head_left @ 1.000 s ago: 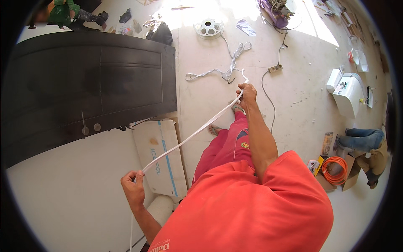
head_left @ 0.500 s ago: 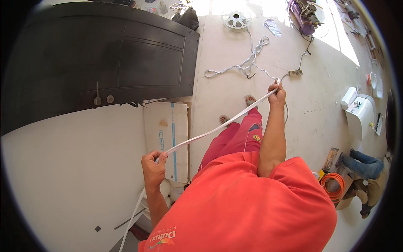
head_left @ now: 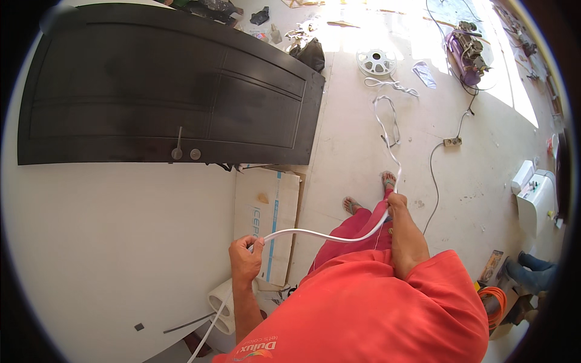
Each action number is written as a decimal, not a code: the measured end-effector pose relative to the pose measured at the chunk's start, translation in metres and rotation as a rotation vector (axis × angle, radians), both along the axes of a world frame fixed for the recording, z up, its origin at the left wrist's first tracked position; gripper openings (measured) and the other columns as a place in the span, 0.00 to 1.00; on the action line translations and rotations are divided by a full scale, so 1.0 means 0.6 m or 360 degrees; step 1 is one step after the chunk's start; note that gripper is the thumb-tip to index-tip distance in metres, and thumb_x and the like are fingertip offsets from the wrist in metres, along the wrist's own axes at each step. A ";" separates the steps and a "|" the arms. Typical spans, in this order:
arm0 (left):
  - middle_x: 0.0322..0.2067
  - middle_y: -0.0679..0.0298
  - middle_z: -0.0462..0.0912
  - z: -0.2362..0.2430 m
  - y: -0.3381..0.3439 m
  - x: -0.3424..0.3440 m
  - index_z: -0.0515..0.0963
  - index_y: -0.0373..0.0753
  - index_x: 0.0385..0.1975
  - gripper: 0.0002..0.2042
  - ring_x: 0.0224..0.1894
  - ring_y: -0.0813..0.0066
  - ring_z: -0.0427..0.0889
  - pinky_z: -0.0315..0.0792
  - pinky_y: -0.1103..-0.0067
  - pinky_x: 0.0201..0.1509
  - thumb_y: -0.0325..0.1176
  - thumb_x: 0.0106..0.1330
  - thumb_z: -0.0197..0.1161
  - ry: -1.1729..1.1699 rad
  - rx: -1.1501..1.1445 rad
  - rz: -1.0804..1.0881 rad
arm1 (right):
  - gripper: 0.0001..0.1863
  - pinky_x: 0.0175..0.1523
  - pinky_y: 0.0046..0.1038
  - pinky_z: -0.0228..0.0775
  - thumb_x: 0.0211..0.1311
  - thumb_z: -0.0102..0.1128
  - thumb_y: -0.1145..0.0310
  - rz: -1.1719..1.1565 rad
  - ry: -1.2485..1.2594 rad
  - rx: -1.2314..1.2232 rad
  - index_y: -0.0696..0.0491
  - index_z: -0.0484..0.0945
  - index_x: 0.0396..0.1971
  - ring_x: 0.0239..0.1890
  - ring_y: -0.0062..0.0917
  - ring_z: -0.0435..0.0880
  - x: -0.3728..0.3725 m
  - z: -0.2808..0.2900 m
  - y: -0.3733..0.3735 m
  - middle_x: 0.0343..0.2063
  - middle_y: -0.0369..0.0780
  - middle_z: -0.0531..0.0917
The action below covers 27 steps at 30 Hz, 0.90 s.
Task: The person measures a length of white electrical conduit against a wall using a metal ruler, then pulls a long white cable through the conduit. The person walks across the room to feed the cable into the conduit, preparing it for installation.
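A flat white strip, which looks like an LED strip light (head_left: 296,230), hangs in a slack curve between my hands. My left hand (head_left: 245,260), in front of the pale wall, pinches it between thumb and fingers. From there its tail drops past my left forearm to the lower edge. My right hand (head_left: 396,204) is closed around the strip in front of my right thigh, its fingers partly hidden. Beyond it the strip runs over the floor in loose loops toward a white reel (head_left: 368,68).
A dark door (head_left: 163,91) with a lever handle is at left. Below it leans a cardboard box (head_left: 257,227). A socket block (head_left: 452,142) with its cable, a purple compressor (head_left: 463,60) and a white appliance (head_left: 537,206) stand right. An orange hose (head_left: 493,302) lies near another person's legs (head_left: 532,272).
My right hand has come down and closer to my body, drawing strip along. The taut span between my hands now sags. The loops on the floor have shifted and stretched toward me.
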State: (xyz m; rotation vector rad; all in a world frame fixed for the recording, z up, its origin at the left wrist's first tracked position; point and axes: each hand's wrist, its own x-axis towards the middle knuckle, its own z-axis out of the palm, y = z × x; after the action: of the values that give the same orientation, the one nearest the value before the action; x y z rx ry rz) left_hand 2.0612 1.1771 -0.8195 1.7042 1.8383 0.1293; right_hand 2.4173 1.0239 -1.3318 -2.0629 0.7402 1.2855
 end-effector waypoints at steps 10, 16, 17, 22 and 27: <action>0.17 0.62 0.75 -0.026 0.017 0.011 0.81 0.28 0.24 0.15 0.24 0.80 0.69 0.66 0.74 0.29 0.34 0.68 0.69 -0.0086 -0.0002 -0.0140 | 0.13 0.21 0.20 0.59 0.73 0.52 0.64 -0.1496 -0.0559 0.0996 0.57 0.74 0.49 0.21 0.18 0.71 0.216 0.296 0.092 0.34 0.43 0.82; 0.17 0.70 0.69 -0.002 0.056 -0.009 0.77 0.28 0.22 0.16 0.24 0.81 0.62 0.60 0.76 0.29 0.32 0.70 0.67 -0.0031 0.0067 -0.0148 | 0.11 0.23 0.20 0.65 0.69 0.67 0.70 -0.0112 -0.0185 0.2380 0.53 0.75 0.27 0.20 0.16 0.75 0.088 0.716 0.309 0.30 0.41 0.86; 0.17 0.70 0.68 0.005 0.060 -0.017 0.76 0.28 0.22 0.16 0.25 0.81 0.62 0.59 0.76 0.30 0.32 0.70 0.67 -0.0004 0.0078 -0.0137 | 0.12 0.20 0.21 0.62 0.65 0.70 0.69 0.0297 -0.0065 0.2141 0.54 0.76 0.26 0.19 0.17 0.76 0.045 0.667 0.322 0.27 0.43 0.85; 0.17 0.68 0.66 0.001 0.058 -0.034 0.74 0.27 0.21 0.16 0.25 0.79 0.62 0.61 0.74 0.30 0.31 0.69 0.67 0.0131 0.0169 -0.0168 | 0.05 0.16 0.23 0.73 0.62 0.64 0.85 -0.0439 0.0308 0.0356 0.67 0.77 0.34 0.17 0.24 0.80 -0.062 0.244 0.133 0.24 0.44 0.80; 0.17 0.66 0.68 -0.009 0.050 -0.012 0.77 0.26 0.23 0.16 0.24 0.78 0.64 0.63 0.73 0.30 0.32 0.69 0.68 0.0024 -0.0049 -0.0148 | 0.05 0.26 0.24 0.84 0.69 0.59 0.80 -0.0961 0.0126 0.0410 0.64 0.74 0.40 0.23 0.26 0.81 0.073 0.172 -0.080 0.30 0.42 0.77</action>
State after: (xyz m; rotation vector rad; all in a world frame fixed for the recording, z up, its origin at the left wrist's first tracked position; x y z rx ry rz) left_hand 2.0541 1.2070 -0.8249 1.7703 1.7591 0.0498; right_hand 2.4608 0.9760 -1.2289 -1.4323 1.0680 1.0467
